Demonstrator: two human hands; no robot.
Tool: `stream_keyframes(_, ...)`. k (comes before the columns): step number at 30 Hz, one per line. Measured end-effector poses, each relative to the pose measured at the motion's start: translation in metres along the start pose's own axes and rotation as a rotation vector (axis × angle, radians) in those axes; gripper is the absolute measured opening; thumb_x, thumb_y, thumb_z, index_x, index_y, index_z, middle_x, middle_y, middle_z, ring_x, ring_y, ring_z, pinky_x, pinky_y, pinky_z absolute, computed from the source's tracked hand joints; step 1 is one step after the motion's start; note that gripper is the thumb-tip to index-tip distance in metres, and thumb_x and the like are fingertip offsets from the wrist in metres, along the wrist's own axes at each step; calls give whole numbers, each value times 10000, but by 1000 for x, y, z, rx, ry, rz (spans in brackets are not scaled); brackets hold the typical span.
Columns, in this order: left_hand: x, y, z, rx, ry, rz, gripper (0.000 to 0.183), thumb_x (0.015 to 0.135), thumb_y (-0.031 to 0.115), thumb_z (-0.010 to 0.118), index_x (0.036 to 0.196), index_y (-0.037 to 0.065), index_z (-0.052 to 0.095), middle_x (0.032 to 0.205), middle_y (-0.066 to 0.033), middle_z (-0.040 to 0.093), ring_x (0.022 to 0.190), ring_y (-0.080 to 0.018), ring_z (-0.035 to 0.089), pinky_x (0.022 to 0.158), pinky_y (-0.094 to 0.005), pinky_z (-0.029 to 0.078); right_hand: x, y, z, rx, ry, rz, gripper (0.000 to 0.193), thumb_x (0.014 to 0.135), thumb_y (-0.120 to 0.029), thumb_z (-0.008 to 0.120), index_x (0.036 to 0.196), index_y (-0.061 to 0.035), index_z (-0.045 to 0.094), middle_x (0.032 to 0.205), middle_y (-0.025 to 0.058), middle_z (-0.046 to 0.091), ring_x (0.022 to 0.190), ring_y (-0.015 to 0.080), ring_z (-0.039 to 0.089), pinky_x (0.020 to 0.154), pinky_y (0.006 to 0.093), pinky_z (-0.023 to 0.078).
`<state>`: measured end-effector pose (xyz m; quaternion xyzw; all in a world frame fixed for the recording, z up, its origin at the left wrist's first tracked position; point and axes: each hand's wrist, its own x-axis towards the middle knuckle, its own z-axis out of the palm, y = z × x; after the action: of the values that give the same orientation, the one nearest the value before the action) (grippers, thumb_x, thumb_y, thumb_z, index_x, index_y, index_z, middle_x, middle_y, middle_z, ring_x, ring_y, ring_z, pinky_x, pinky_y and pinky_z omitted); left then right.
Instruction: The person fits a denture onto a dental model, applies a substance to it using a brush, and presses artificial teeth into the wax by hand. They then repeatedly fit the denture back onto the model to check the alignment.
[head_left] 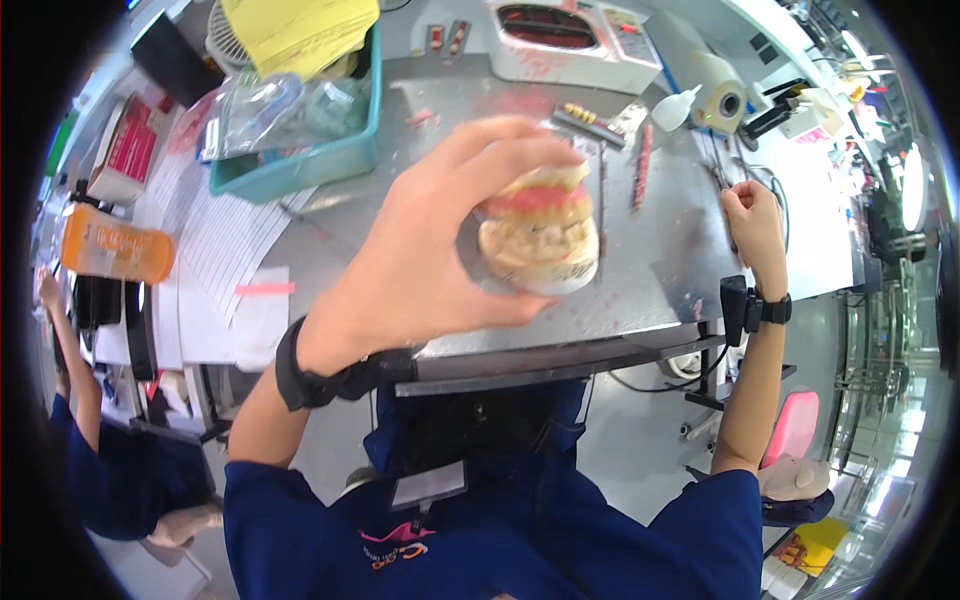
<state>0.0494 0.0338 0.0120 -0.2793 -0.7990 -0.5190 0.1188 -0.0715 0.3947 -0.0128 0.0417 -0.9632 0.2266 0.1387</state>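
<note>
Dental model [540, 240] clamped in left hand [415, 235], between thumb and fingers; right hand [755, 222] apart, pinching thin tool [718, 173].

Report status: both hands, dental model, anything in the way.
Left hand: gripping dental model, held above bench. Right hand: at bench's right side, grip unclear. Reddish strip lying on bench between hands.

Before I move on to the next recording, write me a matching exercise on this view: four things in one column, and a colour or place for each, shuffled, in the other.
Column one:
1. Teeth model
2. Bin
3. Container
4. Stick

Column two:
A. Orange, at the far left of the view
B. Red, lying on the table
C. In the grip of the left hand
D. Teal, at the upper left

Right pairs: 1-C, 2-D, 3-A, 4-B
</note>
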Motion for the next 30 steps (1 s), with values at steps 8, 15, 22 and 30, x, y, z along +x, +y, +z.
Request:
stream_keyframes(8,-6,-7,-2,-67,37,-15,778,512,34,845,1240,104,578,1337,-94,492,1152,-206,531,882,-323,502,42,13,-25,326,-120,171,165,899,-182,580,857,-22,577,694,-1,577,484,43,455,414,207,363)
stream_keyframes(15,-5,-10,-5,-4,16,49,729,535,65,853,1221,108,612,1352,-124,500,1146,-227,551,874,-333,510,74,27,-23,1022,-316,317,296,946,-130,542,1206,11,518,843,13,548,664,11,478,584,135,378)
stream_keyframes(22,-4,-17,-11,-35,-25,22,736,582,93,873,1258,56,586,1317,-152,517,1147,-222,550,863,-340,522,84,9,6,1545,-42,85,308,998,-41,365,1274,85,414,1297,264,512,1221,271,522,947,293,471)
stream_keyframes(30,30,-36,-19,-382,28,-296,818,718,89,818,1415,72,390,1215,-94,567,873,-129,623,748,-246,526,67,-3,31,439,545,-32,303,970,-237,553,1049,41,646,852,108,702,754,120,653,704,241,514)
